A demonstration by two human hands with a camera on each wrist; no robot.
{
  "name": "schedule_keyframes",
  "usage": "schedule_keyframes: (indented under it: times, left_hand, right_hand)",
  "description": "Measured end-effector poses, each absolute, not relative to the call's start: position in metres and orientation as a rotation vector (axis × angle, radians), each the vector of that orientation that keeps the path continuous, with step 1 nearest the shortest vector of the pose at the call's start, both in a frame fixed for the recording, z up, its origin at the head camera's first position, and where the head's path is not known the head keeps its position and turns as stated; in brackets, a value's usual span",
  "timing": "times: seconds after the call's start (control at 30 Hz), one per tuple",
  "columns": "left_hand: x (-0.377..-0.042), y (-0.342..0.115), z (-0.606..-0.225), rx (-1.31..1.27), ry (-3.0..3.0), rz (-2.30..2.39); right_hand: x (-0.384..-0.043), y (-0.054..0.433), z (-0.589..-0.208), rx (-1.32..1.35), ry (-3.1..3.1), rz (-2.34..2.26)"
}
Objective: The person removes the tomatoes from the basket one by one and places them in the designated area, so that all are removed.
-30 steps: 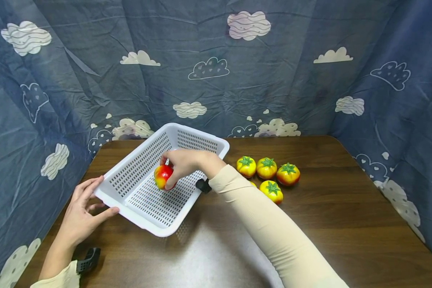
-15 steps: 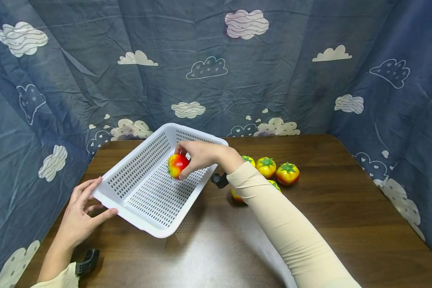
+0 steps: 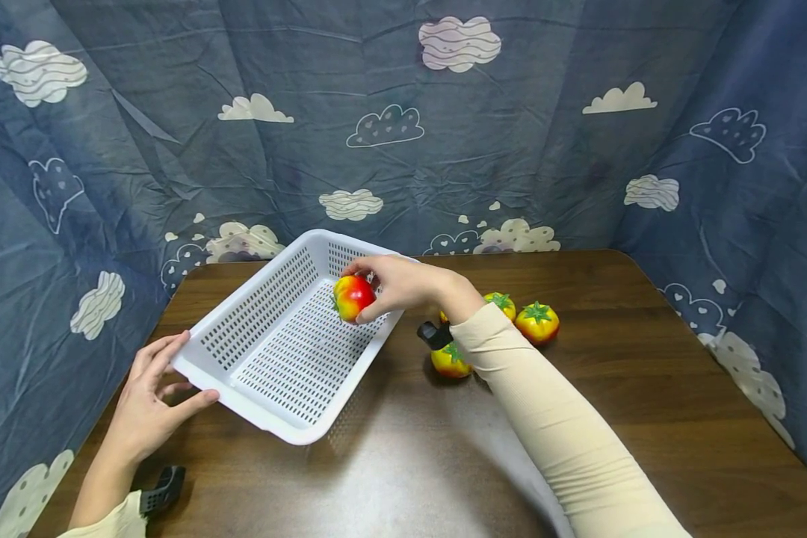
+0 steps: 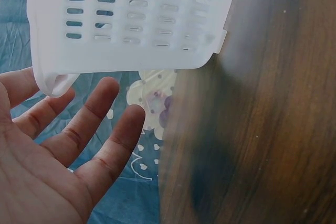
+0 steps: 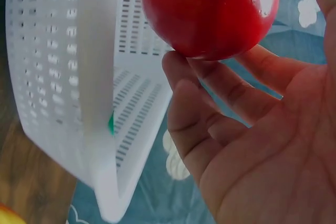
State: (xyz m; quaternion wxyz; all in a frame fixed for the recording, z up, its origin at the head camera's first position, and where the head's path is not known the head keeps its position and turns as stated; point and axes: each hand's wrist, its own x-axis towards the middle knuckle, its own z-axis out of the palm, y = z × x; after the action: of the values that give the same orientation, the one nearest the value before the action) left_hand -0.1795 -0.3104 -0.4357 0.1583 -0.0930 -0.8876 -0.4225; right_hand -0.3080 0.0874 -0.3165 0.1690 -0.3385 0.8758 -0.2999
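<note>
My right hand [image 3: 406,285] holds a red and yellow tomato [image 3: 353,299] over the far right part of a white perforated plastic basket [image 3: 282,351]. Its green leaves point left. In the right wrist view, the tomato's glossy red side [image 5: 210,9] rests against the fingers [image 5: 231,85]; the thumb is mostly out of frame. My left hand [image 3: 149,400] pinches the basket's near left end at the rim, thumb and forefinger apart along it. In the left wrist view, the other fingers [image 4: 84,124] spread loosely below the basket's end wall [image 4: 131,24].
Right of the basket, several tomatoes lie on the brown wooden table [image 3: 632,373]: one near tomato [image 3: 449,362], one far right tomato [image 3: 537,323], others partly behind the right forearm. A blue cloud-print curtain [image 3: 524,149] hangs behind. A small green bit [image 5: 111,123] shows by the basket rim.
My right hand has moved right and toward the far side with the tomato, from the basket's middle to near its right rim. The left hand and basket have stayed nearly still.
</note>
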Motion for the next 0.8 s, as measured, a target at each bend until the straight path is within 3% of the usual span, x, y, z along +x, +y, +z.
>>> schedule_keyframes:
  times: [0.8]
  left_hand:
    - [-0.180, -0.310, -0.436, -0.281, -2.534, -1.208]
  right_hand:
    - [-0.296, 0.155, -0.318, -0.960, 2.592, -0.918]
